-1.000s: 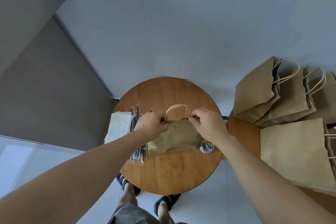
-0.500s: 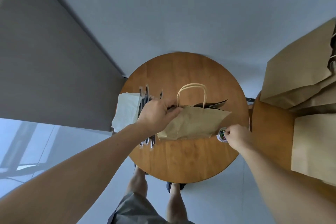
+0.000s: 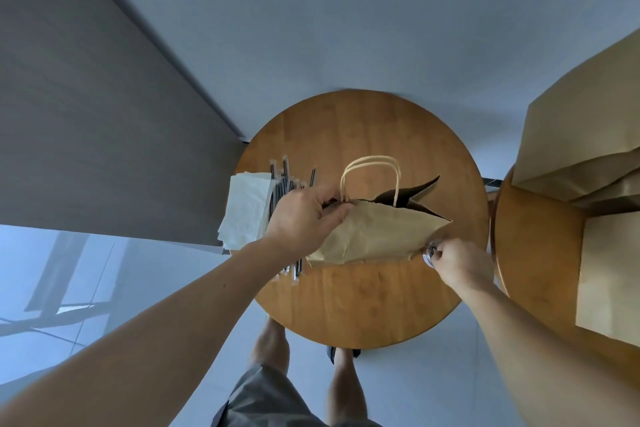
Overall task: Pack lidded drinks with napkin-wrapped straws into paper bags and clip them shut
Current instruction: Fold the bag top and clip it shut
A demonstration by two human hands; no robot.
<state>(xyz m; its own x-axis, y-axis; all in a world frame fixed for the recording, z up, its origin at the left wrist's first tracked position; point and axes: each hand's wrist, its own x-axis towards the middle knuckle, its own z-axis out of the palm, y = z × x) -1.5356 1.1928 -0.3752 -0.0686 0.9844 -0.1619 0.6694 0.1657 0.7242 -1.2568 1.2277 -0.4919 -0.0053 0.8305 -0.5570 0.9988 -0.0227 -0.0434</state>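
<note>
My left hand (image 3: 304, 218) is clamped on the top edge of the paper bag (image 3: 374, 236), thumb on the near face and fingers curled over the rim just beside the left root of the twisted paper handles (image 3: 370, 166). The bag sits near the middle of the round wooden bench (image 3: 363, 305). At my grip its mouth is pinched together, but on the right half it gapes, showing a dark inside where I cannot make out any contents. My right hand (image 3: 460, 263) is down at the bag's lower right corner, well apart from the left one. Its fingers are curled over the small round tub of clips (image 3: 430, 252) that stands on the bench touching that corner. I cannot tell whether they have closed on a clip or on the tub itself, since my knuckles cover most of it. To the left of the bag, partly under my left wrist, lies a bundle of wrapped dark straws (image 3: 284, 173), and just beside them at the bench's left edge is a stack of white napkins (image 3: 247, 208). On my right a second wooden bench (image 3: 533, 253) carries more brown paper bags (image 3: 581, 128), some leaning together and one lying flat (image 3: 613, 274). My legs and feet show under the near edge of the round bench.
</note>
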